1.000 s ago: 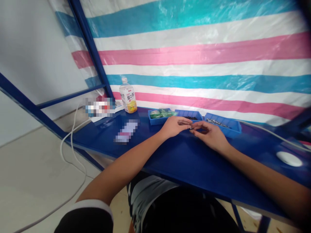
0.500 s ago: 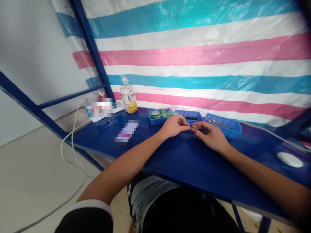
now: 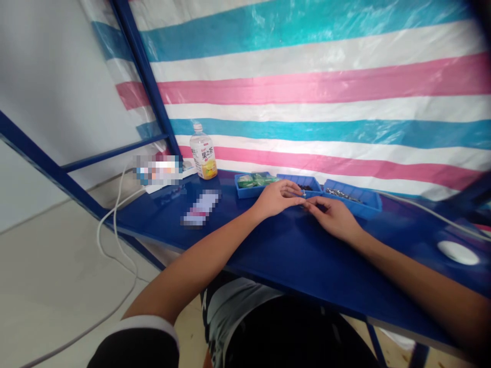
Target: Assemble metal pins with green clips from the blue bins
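My left hand [image 3: 276,199] and my right hand [image 3: 334,215] meet fingertip to fingertip above the blue table [image 3: 276,250]. Between them a small, thin, silvery piece [image 3: 304,194] stands upright; its exact kind is too small to tell. My right thumb and forefinger pinch its lower end. The left thumb touches it, with the other left fingers curved above. Just behind the hands are three blue bins: one with green-and-clear packets [image 3: 253,180], one with small dark parts [image 3: 306,187], partly hidden by my left fingers, and one with silvery metal parts [image 3: 341,194].
A drink bottle [image 3: 204,153] stands at the back left, near a blurred-out phone-like object [image 3: 201,208] and a white box-like item [image 3: 164,179]. A white oval object [image 3: 458,252] lies at the right. White cables [image 3: 115,220] hang at the left; a striped sheet [image 3: 307,87] closes the back.
The small silvery piece has turned from lying flat between my fingertips to upright. My left fingers have straightened and spread slightly; both arms have barely moved.
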Demonstrator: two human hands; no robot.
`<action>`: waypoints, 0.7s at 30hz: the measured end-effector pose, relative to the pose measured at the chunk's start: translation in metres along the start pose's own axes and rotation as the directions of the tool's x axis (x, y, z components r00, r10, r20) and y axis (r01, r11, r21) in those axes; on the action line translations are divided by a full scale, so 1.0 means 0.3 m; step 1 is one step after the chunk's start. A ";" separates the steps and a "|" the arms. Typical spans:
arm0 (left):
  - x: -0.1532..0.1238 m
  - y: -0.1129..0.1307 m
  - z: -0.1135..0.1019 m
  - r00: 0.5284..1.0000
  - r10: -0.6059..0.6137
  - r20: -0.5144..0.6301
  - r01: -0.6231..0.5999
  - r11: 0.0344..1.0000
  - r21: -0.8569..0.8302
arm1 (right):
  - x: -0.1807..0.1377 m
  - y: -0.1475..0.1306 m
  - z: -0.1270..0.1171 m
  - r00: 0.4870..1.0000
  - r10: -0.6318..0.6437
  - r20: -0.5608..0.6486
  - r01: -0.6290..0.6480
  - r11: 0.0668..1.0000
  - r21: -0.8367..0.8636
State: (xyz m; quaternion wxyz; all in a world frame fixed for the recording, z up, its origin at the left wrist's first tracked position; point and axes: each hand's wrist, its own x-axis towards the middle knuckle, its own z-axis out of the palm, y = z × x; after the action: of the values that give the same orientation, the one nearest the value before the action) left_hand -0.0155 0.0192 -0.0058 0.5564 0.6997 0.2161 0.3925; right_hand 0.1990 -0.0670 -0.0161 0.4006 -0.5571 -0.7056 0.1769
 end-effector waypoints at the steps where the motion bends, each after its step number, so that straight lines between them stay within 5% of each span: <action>1: 0.001 -0.002 -0.001 1.000 0.001 -0.001 -0.001 1.000 0.018 | 0.004 0.006 -0.002 0.999 0.045 -0.023 -0.044 0.997 0.059; 6: 0.005 -0.014 -0.011 0.998 0.003 -0.068 0.010 0.980 0.199 | 0.023 0.031 -0.026 0.918 0.345 -0.195 -0.225 0.859 0.460; 9: 0.006 -0.015 -0.017 0.996 0.004 -0.087 0.017 0.971 0.238 | 0.028 0.038 -0.051 0.883 0.414 -0.222 -0.243 0.807 0.538; 11: 0.006 -0.013 -0.019 0.996 0.006 -0.087 0.015 0.973 0.230 | 0.024 0.039 -0.067 0.909 0.352 -0.222 -0.243 0.881 0.405; 14: 0.005 -0.008 -0.015 0.996 0.002 -0.085 0.016 0.978 0.207 | 0.011 0.036 -0.073 0.981 0.095 -0.168 -0.105 0.993 -0.052; 18: 0.001 0.001 -0.008 0.997 -0.011 -0.074 0.025 0.981 0.194 | -0.006 0.038 -0.043 0.970 -0.237 0.054 0.233 0.850 -0.472; 21: -0.002 0.004 -0.005 0.997 -0.020 -0.069 0.033 0.980 0.194 | -0.009 0.051 -0.021 0.942 -0.297 0.154 0.331 0.757 -0.564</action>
State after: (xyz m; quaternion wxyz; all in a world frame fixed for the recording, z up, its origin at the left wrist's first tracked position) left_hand -0.0171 0.0194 -0.0047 0.4826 0.7345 0.2813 0.3852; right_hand 0.2136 -0.0659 -0.0239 0.2150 -0.5213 -0.8195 -0.1018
